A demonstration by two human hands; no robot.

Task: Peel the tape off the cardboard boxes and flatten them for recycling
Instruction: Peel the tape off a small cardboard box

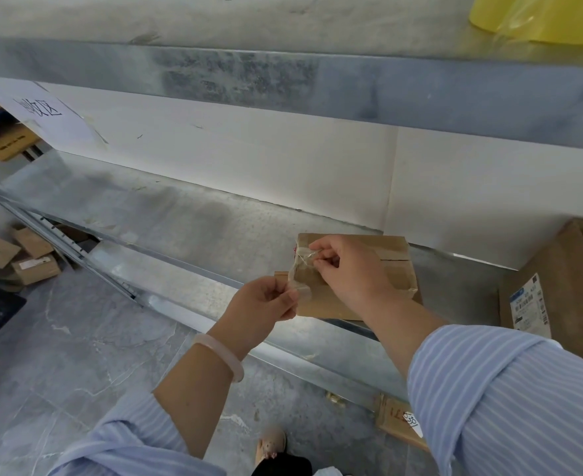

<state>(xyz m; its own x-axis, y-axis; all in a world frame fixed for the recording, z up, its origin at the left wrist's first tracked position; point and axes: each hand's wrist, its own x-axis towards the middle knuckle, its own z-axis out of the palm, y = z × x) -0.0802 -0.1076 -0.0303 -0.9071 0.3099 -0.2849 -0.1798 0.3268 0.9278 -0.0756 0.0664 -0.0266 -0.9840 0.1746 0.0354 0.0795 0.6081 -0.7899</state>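
Observation:
A small brown cardboard box [391, 266] lies on the metal shelf [187, 221], closed, with a taped seam on its top. A strip of clear tape [300, 269] runs from the box's left end down to my left hand [266, 305], which pinches its loose lower end. My right hand [345, 266] rests over the box's left part, its fingertips pinching the upper end of the same strip where it lifts off the cardboard. The box's left face is partly hidden behind the tape and my fingers.
A larger open cardboard box [554, 293] with a shipping label stands on the shelf at right. A flat cardboard piece [398, 422] lies on the floor below. Several small boxes [25, 255] sit on the floor at left. An upper shelf beam [283, 80] overhangs.

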